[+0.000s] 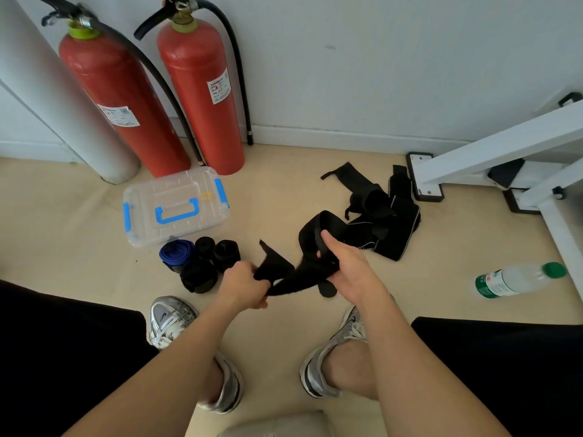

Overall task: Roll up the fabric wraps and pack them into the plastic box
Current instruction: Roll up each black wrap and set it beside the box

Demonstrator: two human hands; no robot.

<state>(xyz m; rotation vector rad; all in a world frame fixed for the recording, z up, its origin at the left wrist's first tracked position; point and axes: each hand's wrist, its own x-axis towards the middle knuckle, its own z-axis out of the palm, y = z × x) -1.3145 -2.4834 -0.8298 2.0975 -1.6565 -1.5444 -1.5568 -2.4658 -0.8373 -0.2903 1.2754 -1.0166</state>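
Note:
A black fabric wrap [310, 244] is stretched between my hands above the floor. My left hand [243, 287] grips one end of it, and my right hand [348, 266] holds the looped other part with the thumb on top. A pile of loose black wraps [383, 216] lies on the floor beyond my right hand. Several rolled wraps sit by the box: a blue one [175, 252] and black ones [217, 252]. The clear plastic box [142, 228] with blue latches and handle stands lid-closed to the left.
Two red fire extinguishers [198, 96] stand against the wall behind the box, beside a white pipe [60, 99]. A white metal frame [492, 152] occupies the right side. A plastic water bottle [517, 279] lies on the floor at the right. My shoes [172, 316] are below my hands.

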